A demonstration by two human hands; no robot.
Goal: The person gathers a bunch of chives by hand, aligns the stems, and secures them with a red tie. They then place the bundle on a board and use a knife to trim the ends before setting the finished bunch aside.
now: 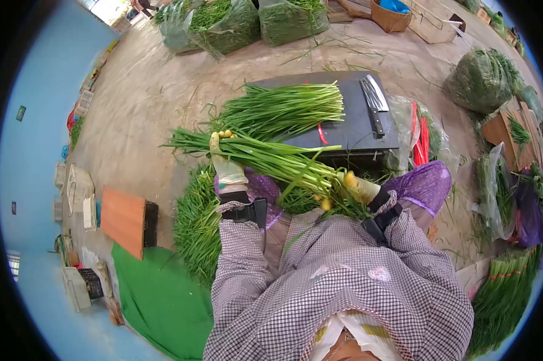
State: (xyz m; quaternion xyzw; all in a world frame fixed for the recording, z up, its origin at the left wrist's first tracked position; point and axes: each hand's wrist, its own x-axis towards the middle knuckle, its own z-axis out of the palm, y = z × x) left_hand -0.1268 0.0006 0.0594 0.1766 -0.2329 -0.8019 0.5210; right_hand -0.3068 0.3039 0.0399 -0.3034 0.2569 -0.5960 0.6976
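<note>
My left hand [224, 157], in a pale glove with yellow fingertips, is wrapped round the leafy part of a bunch of green stalks [271, 157]. At the bunch's pale cut ends, my right hand [349, 188], gloved alike, has its fingers closed round the stalks. Just beyond, a larger pile of stalks [283, 108] lies on a dark board [358, 129]. A knife [373, 105] rests at the board's right side, and a red strip [322, 133] pokes out beneath the pile. More loose greens [199, 228] lie by my left leg.
Large bags of greens [226, 27] stand beyond the board. To the right are a plastic bag with red strips [420, 135], another full bag [479, 81] and tied bundles [506, 289]. An orange-topped box [122, 221] and green cloth [157, 295] lie to the left.
</note>
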